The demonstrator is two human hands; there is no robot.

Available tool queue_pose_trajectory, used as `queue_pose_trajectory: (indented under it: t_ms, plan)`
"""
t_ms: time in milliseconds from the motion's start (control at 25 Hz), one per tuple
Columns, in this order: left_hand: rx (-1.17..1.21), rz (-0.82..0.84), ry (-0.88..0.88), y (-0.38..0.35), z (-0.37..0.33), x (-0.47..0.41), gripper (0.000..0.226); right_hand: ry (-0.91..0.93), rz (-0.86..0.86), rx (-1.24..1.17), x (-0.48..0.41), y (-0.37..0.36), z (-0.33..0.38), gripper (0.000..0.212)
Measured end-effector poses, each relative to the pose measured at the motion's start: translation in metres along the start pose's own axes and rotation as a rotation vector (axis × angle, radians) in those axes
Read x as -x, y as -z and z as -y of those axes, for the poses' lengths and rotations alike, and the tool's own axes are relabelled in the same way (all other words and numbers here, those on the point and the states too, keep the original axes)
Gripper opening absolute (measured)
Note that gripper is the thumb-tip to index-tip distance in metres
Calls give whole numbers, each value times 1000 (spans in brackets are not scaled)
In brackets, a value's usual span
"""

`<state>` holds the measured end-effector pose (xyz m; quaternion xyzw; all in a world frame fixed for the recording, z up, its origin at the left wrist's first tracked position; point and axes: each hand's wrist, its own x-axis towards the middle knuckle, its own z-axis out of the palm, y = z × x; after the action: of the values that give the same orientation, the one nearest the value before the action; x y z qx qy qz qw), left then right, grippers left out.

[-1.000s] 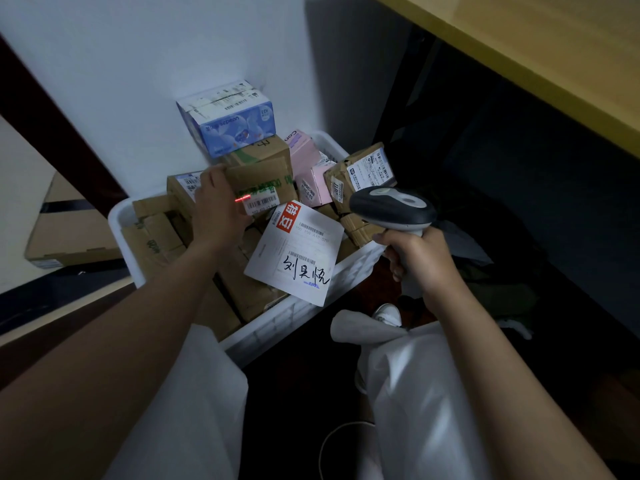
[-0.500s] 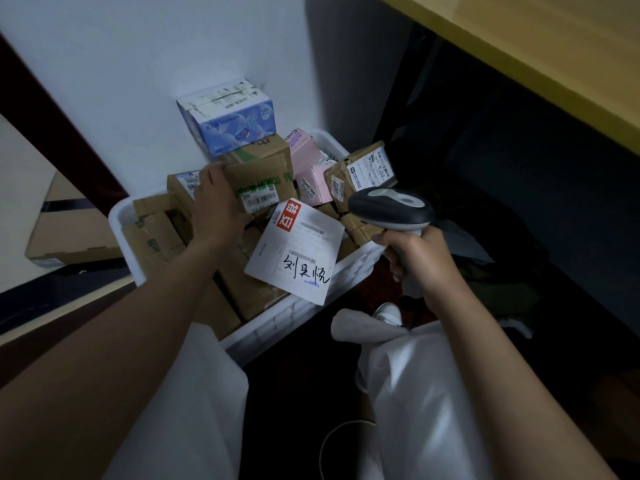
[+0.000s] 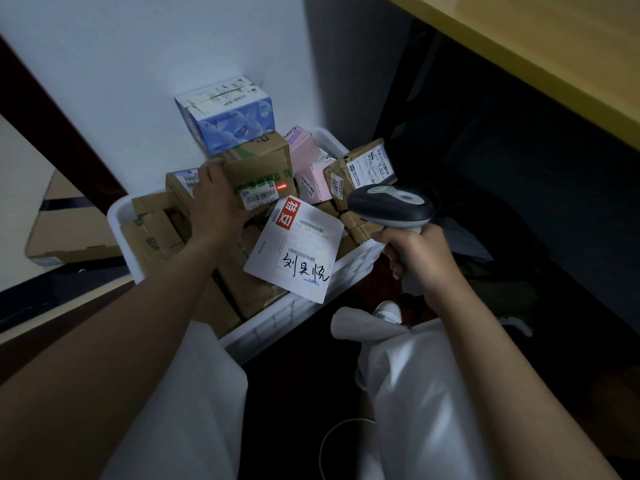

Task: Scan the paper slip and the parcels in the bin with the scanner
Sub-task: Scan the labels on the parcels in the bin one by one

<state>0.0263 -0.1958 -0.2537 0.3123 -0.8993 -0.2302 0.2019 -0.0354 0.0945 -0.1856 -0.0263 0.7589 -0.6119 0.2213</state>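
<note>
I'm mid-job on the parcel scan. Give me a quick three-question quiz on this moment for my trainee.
1. True or false: the right hand holds the scanner.
2. The red scan light falls on: A) the blue box; B) the brown box under the left hand; C) the paper slip.
3. Fill in: the paper slip lies on the parcels at the near edge of the white ____.

Key:
1. True
2. B, just right of its label
3. bin
</note>
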Motion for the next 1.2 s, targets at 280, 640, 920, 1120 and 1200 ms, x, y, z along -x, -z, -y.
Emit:
queue_pose_trajectory:
  t_ms: [280, 640, 920, 1120, 1200]
  plan:
    - [1, -9, 13, 0, 1, -2, 94, 5, -8, 8, 0, 2, -1, 16]
    - [-12, -44, 21, 3, 2, -2, 89, 14, -8, 11, 0, 3, -3, 22]
    - [-30, -37, 31, 3, 2, -1, 89, 19, -4, 17, 3, 4, 0, 23]
    - [-29, 75, 59, 2, 1, 1, 96, -1, -10, -4, 1, 3, 1, 20]
    - [8, 208, 100, 0, 1, 3, 105, -7, -7, 12, 0, 2, 2, 21]
